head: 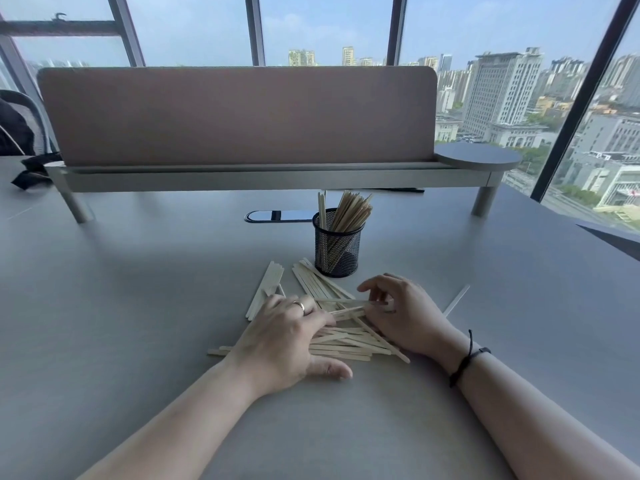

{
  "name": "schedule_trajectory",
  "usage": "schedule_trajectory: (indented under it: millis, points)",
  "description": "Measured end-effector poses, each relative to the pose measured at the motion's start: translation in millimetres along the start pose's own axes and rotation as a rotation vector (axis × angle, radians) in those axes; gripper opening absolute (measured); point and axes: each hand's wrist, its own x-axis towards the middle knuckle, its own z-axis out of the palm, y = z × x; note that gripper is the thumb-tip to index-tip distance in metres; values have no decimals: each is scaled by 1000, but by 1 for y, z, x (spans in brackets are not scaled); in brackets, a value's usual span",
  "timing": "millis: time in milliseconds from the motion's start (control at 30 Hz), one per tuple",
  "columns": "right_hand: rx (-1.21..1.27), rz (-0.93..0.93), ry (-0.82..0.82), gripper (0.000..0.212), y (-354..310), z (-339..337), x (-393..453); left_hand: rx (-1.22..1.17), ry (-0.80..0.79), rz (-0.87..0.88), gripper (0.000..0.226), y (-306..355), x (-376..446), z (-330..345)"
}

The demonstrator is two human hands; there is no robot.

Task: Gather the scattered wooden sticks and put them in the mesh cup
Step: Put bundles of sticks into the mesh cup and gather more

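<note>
A black mesh cup stands upright on the grey table, holding several wooden sticks that lean to the right. Just in front of it lies a loose pile of pale wooden sticks. A small bunch of sticks lies to the left of the pile, and a single stick lies off to the right. My left hand rests on the left side of the pile, fingers bent over the sticks. My right hand pinches several sticks at the pile's right end.
A raised shelf with a pinkish divider panel spans the back of the table. A cable slot sits left of the cup. A dark bag lies at the far left. Windows stand behind.
</note>
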Motion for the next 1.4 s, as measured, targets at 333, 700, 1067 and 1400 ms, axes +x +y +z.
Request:
schedule_trajectory:
  millis: [333,700,1067,1400]
  points:
    - [184,219,407,10,20,-26,-2,-82,69,16,56,-1,2,4]
    - [-27,277,90,31,28,-11,-9,-28,152,72,54,3,3,0]
    - [-32,249,91,36,29,-11,-9,96,328,164,59,-1,5,-1]
    - [-48,200,104,34,24,-12,-11,83,348,128,40,6,2,-14]
